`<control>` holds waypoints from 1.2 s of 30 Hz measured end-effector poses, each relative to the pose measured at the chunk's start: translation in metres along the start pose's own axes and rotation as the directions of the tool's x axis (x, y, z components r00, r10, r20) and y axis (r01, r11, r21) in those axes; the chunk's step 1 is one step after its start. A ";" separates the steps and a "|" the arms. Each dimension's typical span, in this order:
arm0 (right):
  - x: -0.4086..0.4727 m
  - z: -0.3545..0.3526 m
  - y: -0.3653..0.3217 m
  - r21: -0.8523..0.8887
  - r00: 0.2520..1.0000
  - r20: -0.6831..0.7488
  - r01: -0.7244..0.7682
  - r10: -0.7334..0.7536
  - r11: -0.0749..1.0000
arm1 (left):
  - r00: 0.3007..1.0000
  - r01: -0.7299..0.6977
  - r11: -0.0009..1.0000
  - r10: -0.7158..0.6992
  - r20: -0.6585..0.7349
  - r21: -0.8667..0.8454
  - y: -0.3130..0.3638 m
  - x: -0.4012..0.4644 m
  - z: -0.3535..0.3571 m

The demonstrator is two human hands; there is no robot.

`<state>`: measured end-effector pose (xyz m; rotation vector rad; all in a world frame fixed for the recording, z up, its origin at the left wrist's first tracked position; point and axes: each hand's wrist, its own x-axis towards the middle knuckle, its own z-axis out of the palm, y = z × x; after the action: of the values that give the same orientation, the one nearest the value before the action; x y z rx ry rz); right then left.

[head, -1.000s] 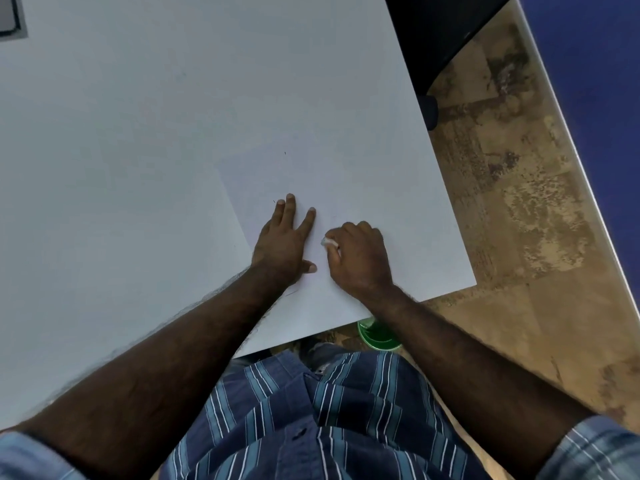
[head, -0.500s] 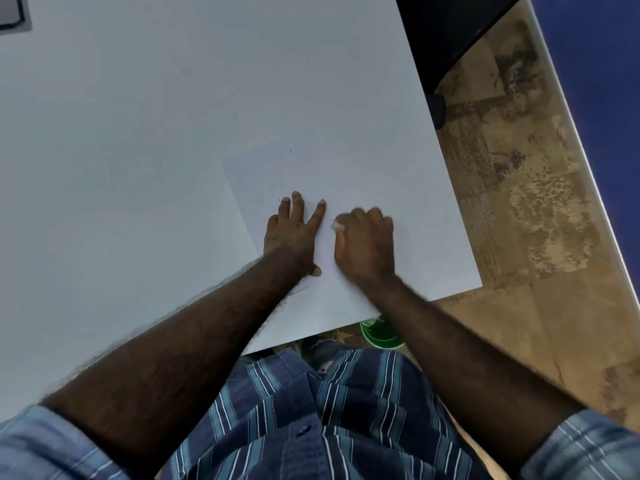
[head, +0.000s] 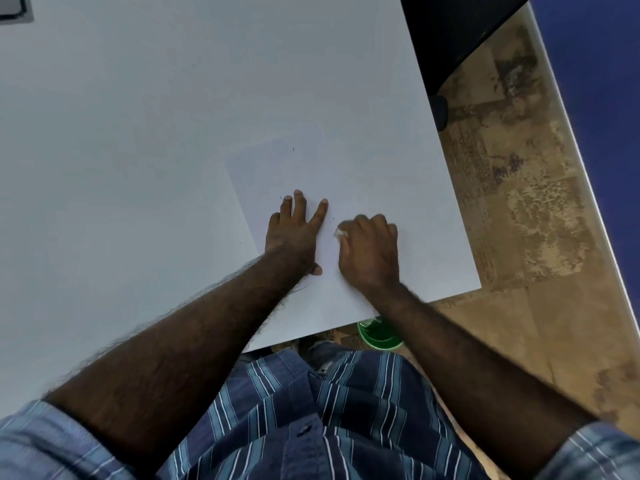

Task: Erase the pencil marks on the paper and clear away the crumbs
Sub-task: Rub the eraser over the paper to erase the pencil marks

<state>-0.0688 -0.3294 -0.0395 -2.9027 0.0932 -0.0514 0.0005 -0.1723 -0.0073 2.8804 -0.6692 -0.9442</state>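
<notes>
white eraser (head: 340, 233): only a pale corner shows, poking out at the thumb side of the right hand (head: 370, 250) — the fingers are curled tightly around it and press it down on the sheet.
right hand: knuckles up, fist low on the paper, just right of the other hand; the two are near but apart.
left hand (head: 295, 231): flat on the sheet, fingers straight and spread, thumb tucked back toward the wrist — it holds nothing, it pins the paper.
paper (head: 273, 174): a white sheet lying near the front right corner of the white table (head: 138, 133), its left edge a faint line against the tabletop; both hands rest on it.
pencil marks: a faint line shows by the left wrist; whatever lies under the eraser is hidden by the fist.
crumbs (head: 293, 149): a few dark specks lie beyond the fingertips; they look like crumbs, though they are too small to be sure.
step, as i judge it: rubbing out marks; the sweeping away of crumbs is not yet done.
risk: if the left palm eases its pressure, the eraser could drag and crease or tear the sheet.
risk: sweeping crumbs with a flat palm could smear graphite back across the cleaned area.
beyond: a green bin (head: 379, 332) sits on the floor under the table edge.
</notes>
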 end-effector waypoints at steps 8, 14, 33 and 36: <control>0.010 0.002 -0.004 -0.009 0.996 -0.040 -0.074 0.074 0.997 | 1.000 -0.004 1.000 0.003 -0.009 -0.002 -0.001 -0.002 -0.001; -0.030 -0.001 -0.003 0.009 1.000 0.002 0.011 -0.011 1.000 | 1.000 -0.007 1.000 0.007 -0.001 0.000 0.000 -0.001 -0.001; -0.034 0.002 0.025 0.069 0.997 0.023 -0.077 0.075 0.995 | 1.000 -0.004 1.000 0.004 0.016 -0.023 0.001 -0.001 -0.002; -0.036 0.004 0.026 0.102 0.994 0.038 -0.108 0.105 0.989 | 1.000 0.001 0.997 0.001 0.017 -0.074 0.002 -0.001 0.001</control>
<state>-0.1064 -0.3507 -0.0506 -2.7886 0.2328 0.0091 -0.0020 -0.1738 -0.0070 2.8114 -0.6216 -0.9731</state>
